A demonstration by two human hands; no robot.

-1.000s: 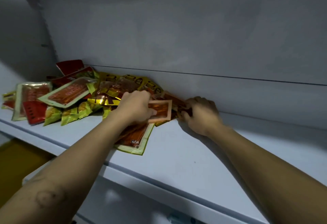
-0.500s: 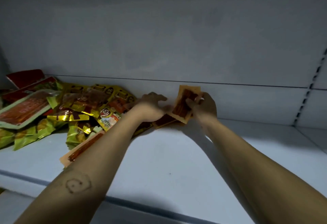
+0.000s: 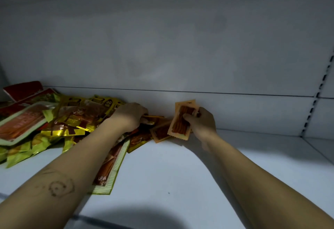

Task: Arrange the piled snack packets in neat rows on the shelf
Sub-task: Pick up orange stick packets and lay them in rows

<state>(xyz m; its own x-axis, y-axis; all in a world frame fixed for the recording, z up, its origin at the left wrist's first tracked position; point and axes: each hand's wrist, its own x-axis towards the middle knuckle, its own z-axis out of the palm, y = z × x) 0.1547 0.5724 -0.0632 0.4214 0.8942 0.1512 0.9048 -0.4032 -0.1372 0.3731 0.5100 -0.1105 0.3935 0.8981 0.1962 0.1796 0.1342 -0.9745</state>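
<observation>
Right hand (image 3: 200, 122) pinches orange packets (image 3: 181, 120) upright by the back wall; left hand (image 3: 131, 116), grip unclear, rests in the pile (image 3: 68, 118) to their left.

Before me a pale grey back panel (image 3: 162, 39) fills the upper frame, dimly lit; a slotted upright (image 3: 315, 102) runs down the right; the white shelf (image 3: 180, 174) spreads below.

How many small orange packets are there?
3: two held packets, seemingly stacked, in the right hand, and one flat packet on the shelf left of them. More may hide in the pile.
</observation>
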